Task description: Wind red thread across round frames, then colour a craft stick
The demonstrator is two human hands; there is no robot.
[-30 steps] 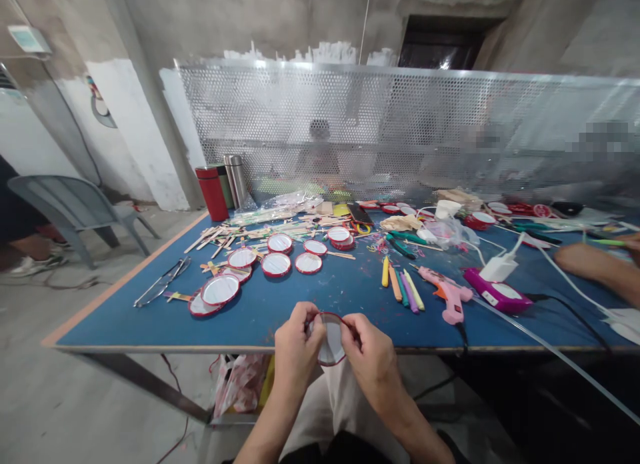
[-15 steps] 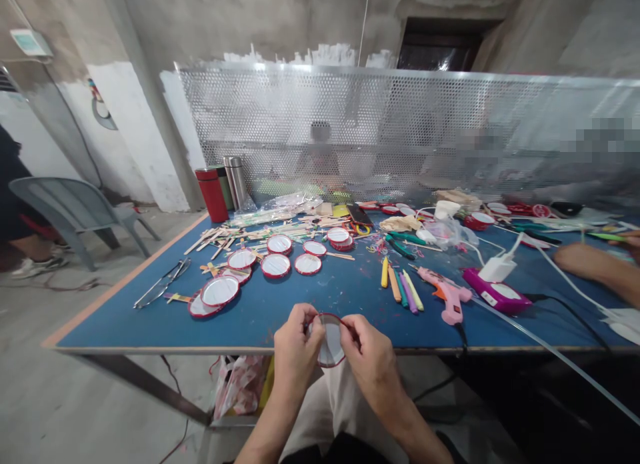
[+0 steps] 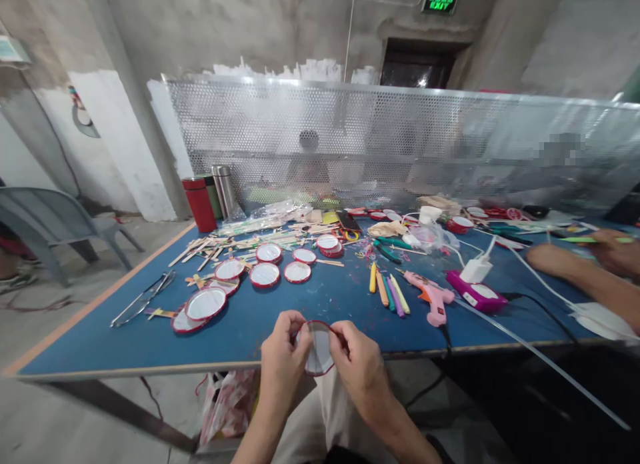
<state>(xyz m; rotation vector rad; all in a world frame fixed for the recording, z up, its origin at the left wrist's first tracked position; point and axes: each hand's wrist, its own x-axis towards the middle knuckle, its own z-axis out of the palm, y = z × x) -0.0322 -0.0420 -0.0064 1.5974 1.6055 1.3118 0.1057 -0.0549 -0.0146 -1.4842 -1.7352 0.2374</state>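
Observation:
A round disc with a red rim (image 3: 319, 349) is held upright over my lap, just in front of the table's near edge. My left hand (image 3: 286, 349) pinches its left side with thumb and fingers. On the opposite side, my right hand (image 3: 356, 357) grips the upper right of the rim. More red-rimmed discs (image 3: 205, 305) lie on the blue table (image 3: 240, 337) beyond my hands, some overlapping. To the right of them are several coloured sticks (image 3: 390, 292) and a pink glue gun (image 3: 431, 299).
Wooden sticks (image 3: 200, 249), tweezers-like metal tongs (image 3: 143, 301) and flasks (image 3: 199, 204) stand or lie at left. A purple power block (image 3: 475, 293) with cables sits at right, near another person's hands (image 3: 565, 263). A perforated screen (image 3: 350, 131) borders the back.
The view has shifted, so the table items sit further left and the exit sign shows. Both my hands still hold the disc, with its face turned a little more toward the camera.

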